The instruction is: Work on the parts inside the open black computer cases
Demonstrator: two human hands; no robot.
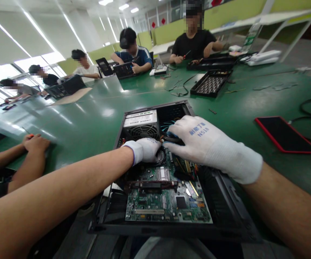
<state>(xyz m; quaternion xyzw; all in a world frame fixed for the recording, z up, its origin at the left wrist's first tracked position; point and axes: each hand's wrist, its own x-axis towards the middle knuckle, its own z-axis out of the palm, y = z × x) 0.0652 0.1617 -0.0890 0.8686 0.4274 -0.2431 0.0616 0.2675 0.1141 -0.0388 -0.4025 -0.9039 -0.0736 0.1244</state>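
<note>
Both hands wear white gloves and reach into an open black computer case [155, 229]. Thin wires and a black cable bundle [172, 139] run between them. My right hand [190, 138] has its fingers bent round this bundle. Just left of it, my left hand [148, 149] is closed, fingertips at the wires; what they pinch is hidden. Behind the left hand sits the power supply [142, 124], with a fan grille and a white label. A green motherboard [155, 205] lies below the hands, and coiled dark wires [161, 157] show beside the left fingers.
The case stands at the near edge of a green table [90, 118]. To the right lies a red-edged black tablet [286, 135] with cables. A black metal frame [211, 83] lies farther back. At left are another person's hands [36, 142]; several people work along the far side.
</note>
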